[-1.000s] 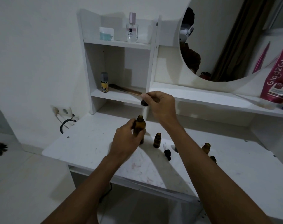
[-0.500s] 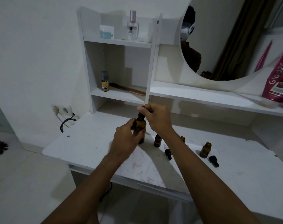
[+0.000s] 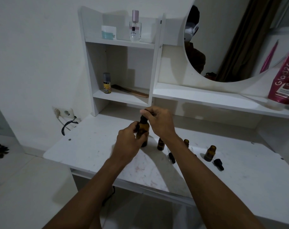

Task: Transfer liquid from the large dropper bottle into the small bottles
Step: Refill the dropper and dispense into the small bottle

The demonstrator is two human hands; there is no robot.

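Note:
The large amber dropper bottle (image 3: 143,132) stands upright on the white desk (image 3: 94,146). My left hand (image 3: 129,140) is wrapped around its body. My right hand (image 3: 158,120) pinches the black dropper cap (image 3: 143,119), which sits on the bottle's neck. Three small amber bottles stand open to the right: one (image 3: 160,144) beside the large bottle, one (image 3: 186,142) partly behind my right forearm, one (image 3: 210,153) further right. Two small black dropper caps (image 3: 171,157) (image 3: 218,164) lie on the desk near them.
Shelves behind hold a perfume bottle (image 3: 135,27), a white jar (image 3: 108,32), a yellow-labelled bottle (image 3: 107,83) and a comb (image 3: 130,91). A round mirror (image 3: 231,38) and pink tube (image 3: 285,76) are at right. A wall socket with cable (image 3: 64,113) is at left.
My right hand has come down from above the bottle and set the dropper back into the large bottle's neck. The left hand has kept its hold on the bottle.

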